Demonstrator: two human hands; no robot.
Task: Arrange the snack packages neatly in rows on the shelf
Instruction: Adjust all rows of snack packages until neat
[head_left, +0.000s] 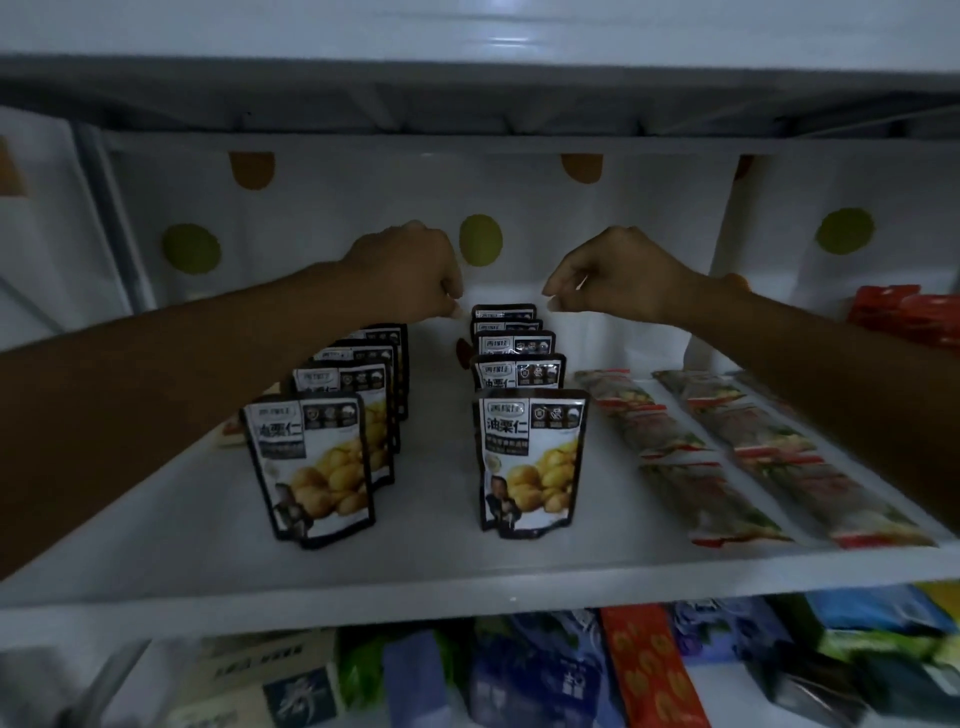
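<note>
Left hand (405, 275) clenched, empty; right hand (618, 275) fingertips pinched together, grasping nothing; both hover above rear of right pouch row (530, 457) on shelf (441, 561)

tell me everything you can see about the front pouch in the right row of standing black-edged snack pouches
The front pouch looks like glossy plastic, black-edged with a pale face. It has large dark characters near the top, small icons at upper right, a picture of yellow round kernels and a small figure at lower left. It stands upright on its base on the white shelf, near the front edge, printed side facing the camera. Matching pouches line up close behind it. The left hand and right hand are at the back, clear of it.
</note>
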